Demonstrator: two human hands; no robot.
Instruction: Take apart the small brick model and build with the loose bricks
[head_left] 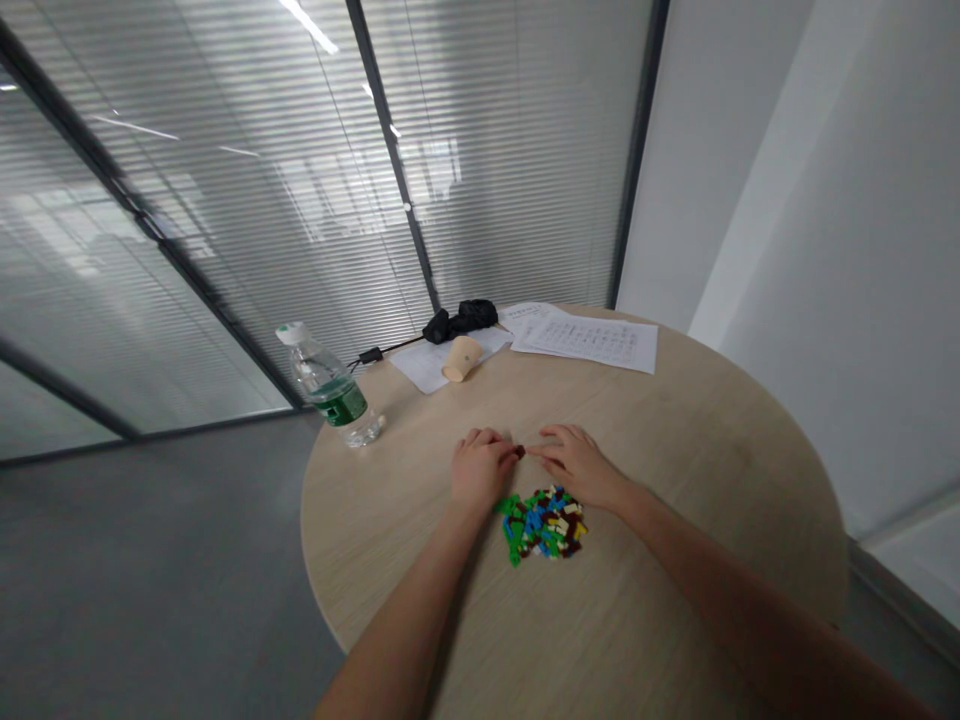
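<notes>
Between the thumb and finger of my left hand point(481, 468) is a small dark brown toy brick point(520, 452), just above the table. My right hand point(579, 466) is close on the other side of it, fingers apart and one fingertip pointing at the brick. Whether that fingertip touches the brick is too small to tell. Nearer to me, below both hands, lies a pile of small toy bricks point(541, 525) in green, blue, brown, yellow, cream and white.
The round wooden table point(697, 470) has a water bottle point(330, 388) at its left edge. Toward the back are a tipped paper cup point(461, 358), a black folded umbrella-like bundle point(474, 316) and printed sheets point(592, 340). A glass partition with blinds point(517, 200) stands behind.
</notes>
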